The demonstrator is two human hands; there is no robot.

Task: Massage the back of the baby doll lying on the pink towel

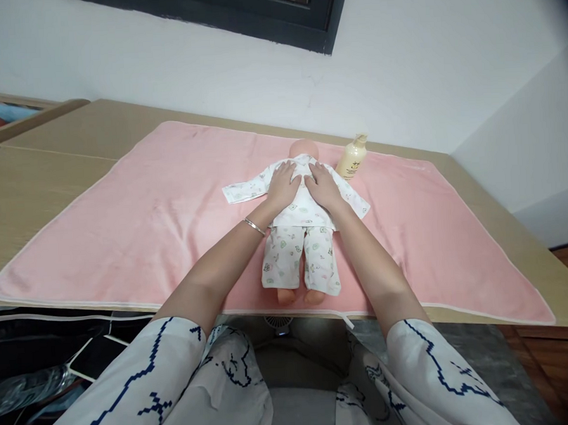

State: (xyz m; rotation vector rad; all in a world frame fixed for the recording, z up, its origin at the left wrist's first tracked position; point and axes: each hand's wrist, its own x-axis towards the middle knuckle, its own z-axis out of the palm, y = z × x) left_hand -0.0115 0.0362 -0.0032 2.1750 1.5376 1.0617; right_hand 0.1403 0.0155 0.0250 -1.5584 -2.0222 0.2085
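While hands cover doll, bottle (upright) stands beside.

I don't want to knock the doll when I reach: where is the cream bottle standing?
In the head view the cream bottle stands on the pink blanket, right of the doll's head and just beyond the right hand.

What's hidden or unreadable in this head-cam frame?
Head view: upper torso of the baby doll in white printed pyjamas, covered by the left hand and right hand.
Head view: label on the cream plastic bottle, too small to read.
Head view: dark-framed window, cut off by the top edge.
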